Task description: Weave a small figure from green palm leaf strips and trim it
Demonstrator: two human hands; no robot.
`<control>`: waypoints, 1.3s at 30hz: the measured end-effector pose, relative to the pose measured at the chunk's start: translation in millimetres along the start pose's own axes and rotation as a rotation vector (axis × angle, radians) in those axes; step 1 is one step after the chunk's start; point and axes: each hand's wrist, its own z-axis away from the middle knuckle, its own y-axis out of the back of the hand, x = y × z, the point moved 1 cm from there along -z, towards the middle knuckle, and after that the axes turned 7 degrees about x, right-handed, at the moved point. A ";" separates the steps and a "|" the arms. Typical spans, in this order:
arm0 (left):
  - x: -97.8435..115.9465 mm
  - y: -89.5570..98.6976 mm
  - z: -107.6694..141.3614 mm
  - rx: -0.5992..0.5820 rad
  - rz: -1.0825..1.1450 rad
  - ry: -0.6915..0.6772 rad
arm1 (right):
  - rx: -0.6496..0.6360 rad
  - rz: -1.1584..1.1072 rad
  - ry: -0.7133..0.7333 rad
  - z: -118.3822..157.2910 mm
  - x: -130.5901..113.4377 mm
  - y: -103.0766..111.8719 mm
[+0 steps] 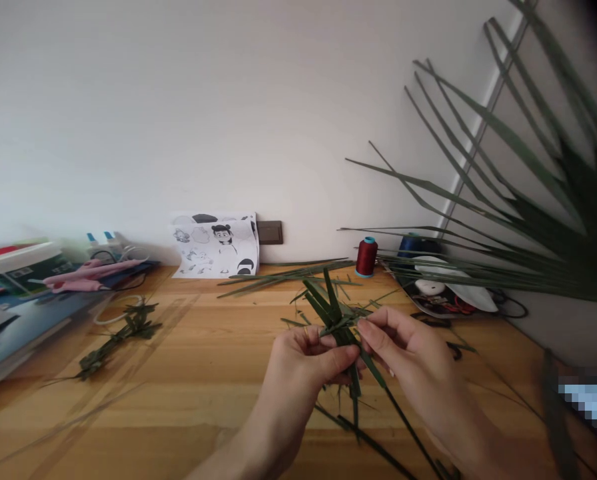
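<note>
- Head view, which I watch from a distance: the left hand (303, 360) has its thumb and fingers closed on a folded green leaf piece (346, 320), low in front of the red thread spool (366, 257).
- I see the right hand (413, 347) pinched narrow at the right edge of that same leaf piece; its fingers hide which strip they grip.
- As far as I can judge, the leaf piece is part-formed: strips cross and overlap at its middle, but several stick up like prongs and long tails hang loose below, untrimmed.
- I also make out a worked leaf figure (138, 320), more fully shaped, lying on the wooden bench (213, 373) well to the left of the spool.
- Loose leaf strips (283, 275) lie left of the spool, and scraps are scattered in front of it.
- Right of the spool I have a tray of small items (403, 287), with a large palm leaf (573, 213) fanning above it, many of its long blades uncut.
</note>
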 end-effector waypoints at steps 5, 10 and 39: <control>-1.4 2.4 -3.0 -0.010 0.013 0.007 | -0.069 -0.066 -0.023 -6.3 -1.4 0.7; -2.2 3.0 -6.7 0.003 0.042 0.022 | -0.062 -0.115 -0.078 -10.1 0.3 3.9; 5.8 12.7 -14.8 0.022 0.008 -0.118 | -0.155 -0.284 -0.184 -12.0 8.0 -1.9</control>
